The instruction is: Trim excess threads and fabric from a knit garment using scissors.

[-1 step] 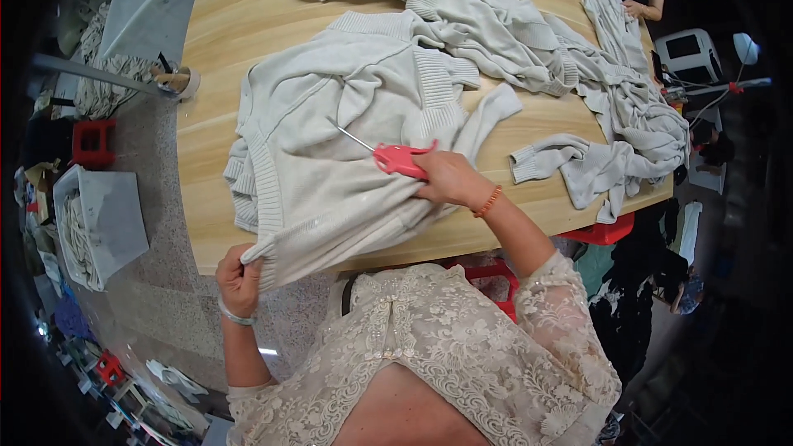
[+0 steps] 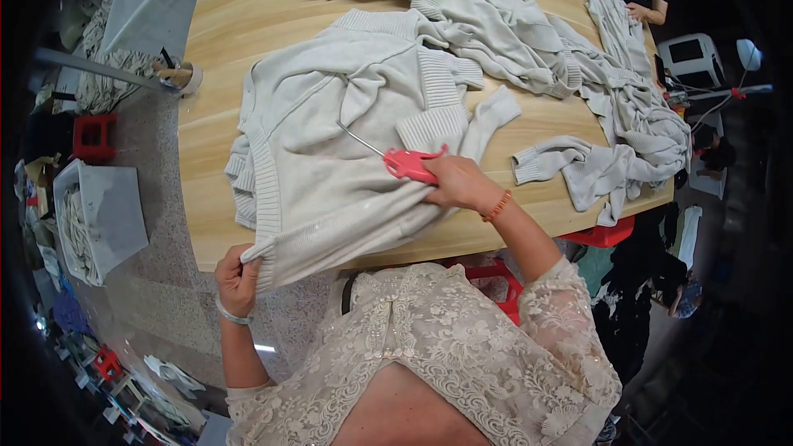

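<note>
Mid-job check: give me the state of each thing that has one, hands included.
Left hand: grip closed on the sweater's ribbed edge
Right hand: grip closed on the red-handled tool
Red-handled tool: held, rod over the sweater; tip contact unclear
Sweater: spread, creased, mostly on the table
Other pale garments: rumpled, heaped
White bin: open-topped, pale fabric inside

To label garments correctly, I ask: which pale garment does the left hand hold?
The front-left garment, spread under the red tool: the left hand pinches its ribbed edge. The others lie behind it or to its right.
</note>
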